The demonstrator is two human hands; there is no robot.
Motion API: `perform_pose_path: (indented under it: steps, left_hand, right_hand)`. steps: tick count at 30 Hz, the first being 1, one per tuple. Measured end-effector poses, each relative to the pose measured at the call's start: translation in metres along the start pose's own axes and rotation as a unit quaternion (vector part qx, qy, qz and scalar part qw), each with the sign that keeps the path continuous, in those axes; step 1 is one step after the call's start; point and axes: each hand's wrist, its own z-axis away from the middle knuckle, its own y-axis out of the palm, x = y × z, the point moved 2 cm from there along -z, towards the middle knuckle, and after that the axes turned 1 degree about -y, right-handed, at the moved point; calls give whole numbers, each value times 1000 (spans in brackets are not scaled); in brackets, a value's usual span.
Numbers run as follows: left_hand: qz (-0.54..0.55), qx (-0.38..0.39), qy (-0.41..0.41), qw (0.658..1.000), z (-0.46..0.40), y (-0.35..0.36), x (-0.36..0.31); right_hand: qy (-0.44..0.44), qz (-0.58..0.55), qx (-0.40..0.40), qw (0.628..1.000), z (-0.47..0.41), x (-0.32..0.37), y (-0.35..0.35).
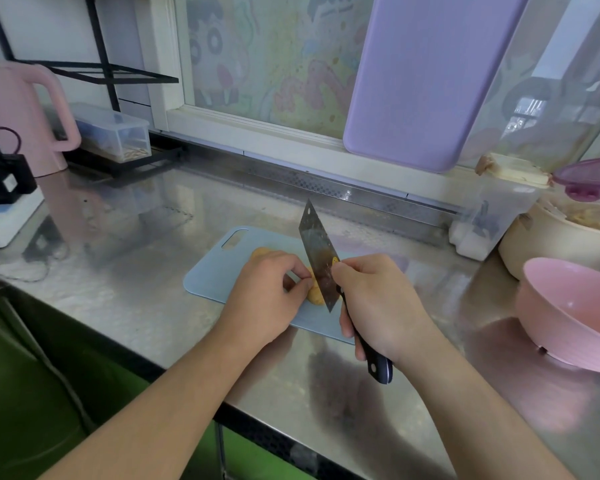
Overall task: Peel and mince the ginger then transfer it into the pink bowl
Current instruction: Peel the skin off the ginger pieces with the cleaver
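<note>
A yellow-brown piece of ginger lies on a light blue cutting board on the steel counter. My left hand covers most of the ginger and pinches it with curled fingers. My right hand grips the dark handle of a cleaver, thumb against the blade. The blade stands on edge, its cutting edge down on the ginger just right of my left fingertips. A second bit of ginger peeks out beyond my left hand. The pink bowl stands at the right and looks empty.
A cream pot with a purple lid stands behind the pink bowl, beside a clear container. A purple board leans against the window. At far left are a pink kettle, a black rack with a clear box, and a power strip.
</note>
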Motion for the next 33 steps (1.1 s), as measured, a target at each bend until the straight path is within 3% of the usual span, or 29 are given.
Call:
perform_pose_path:
  steps: [33]
  left_hand:
    - [5,-1,5,1000,1,-1,0]
  right_hand:
    - [18,-5,4,1000,-1,16,-7]
